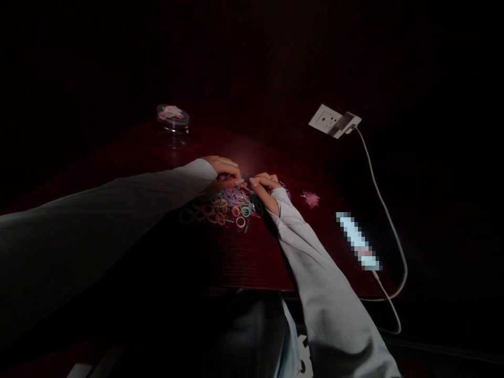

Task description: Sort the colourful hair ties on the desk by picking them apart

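A pile of small coloured hair ties (240,211) lies on the dark red table, with thin elastic bands mixed in. My left hand (226,169) is at the far side of the pile, thumb and fingers closed together. Just to its right, my right hand (266,184) is also pinched closed, its thumb tip close to the left one. Whatever sits between the fingertips is too small and dim to name. A little pink small heap of thin elastics (311,199) rests right of my right hand.
A clear round jar (173,126) with a flowered lid stands at the back left. At the right, a phone (358,241) lies on the table (244,262), its white cable (380,194) running to a charger (348,123) in a wall socket (325,121). The surroundings are very dark.
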`<act>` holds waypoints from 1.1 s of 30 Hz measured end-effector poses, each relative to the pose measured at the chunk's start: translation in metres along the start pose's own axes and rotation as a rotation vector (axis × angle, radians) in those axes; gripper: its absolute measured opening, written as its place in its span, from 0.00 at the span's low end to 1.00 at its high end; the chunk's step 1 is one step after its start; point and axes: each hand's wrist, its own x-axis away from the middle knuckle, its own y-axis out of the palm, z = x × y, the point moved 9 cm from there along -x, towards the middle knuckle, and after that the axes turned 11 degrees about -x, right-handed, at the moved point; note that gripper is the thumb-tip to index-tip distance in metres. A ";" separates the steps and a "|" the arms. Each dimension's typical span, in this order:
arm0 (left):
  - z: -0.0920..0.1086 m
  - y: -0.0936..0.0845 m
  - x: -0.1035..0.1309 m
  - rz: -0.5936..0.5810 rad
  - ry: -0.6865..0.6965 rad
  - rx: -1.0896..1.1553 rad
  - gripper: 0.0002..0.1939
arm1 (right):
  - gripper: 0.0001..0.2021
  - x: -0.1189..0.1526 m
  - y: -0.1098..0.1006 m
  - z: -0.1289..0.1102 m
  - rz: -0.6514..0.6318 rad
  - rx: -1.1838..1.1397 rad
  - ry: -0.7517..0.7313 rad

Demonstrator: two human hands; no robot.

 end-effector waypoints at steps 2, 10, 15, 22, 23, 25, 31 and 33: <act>0.001 -0.002 0.000 -0.008 -0.002 0.003 0.17 | 0.17 0.000 0.003 -0.001 -0.038 0.007 -0.001; -0.001 -0.006 0.000 -0.003 -0.040 -0.026 0.21 | 0.16 -0.002 -0.002 -0.001 -0.026 0.026 -0.011; -0.001 -0.008 0.001 0.004 -0.041 -0.040 0.21 | 0.18 -0.002 -0.007 0.001 0.010 0.118 -0.044; -0.002 -0.006 0.001 0.020 -0.043 -0.048 0.18 | 0.18 0.016 -0.069 0.013 0.161 0.670 -0.101; -0.003 -0.005 0.001 0.023 -0.044 -0.046 0.18 | 0.19 0.020 -0.080 0.017 0.173 0.727 -0.096; -0.005 -0.004 0.001 0.022 -0.044 -0.043 0.17 | 0.21 0.028 -0.097 0.025 0.192 0.812 -0.077; -0.005 -0.002 0.003 -0.008 -0.038 -0.046 0.17 | 0.23 0.036 -0.115 0.040 0.222 0.908 -0.008; -0.005 -0.003 0.003 -0.008 -0.042 -0.044 0.17 | 0.24 0.036 -0.116 0.041 0.223 0.923 0.001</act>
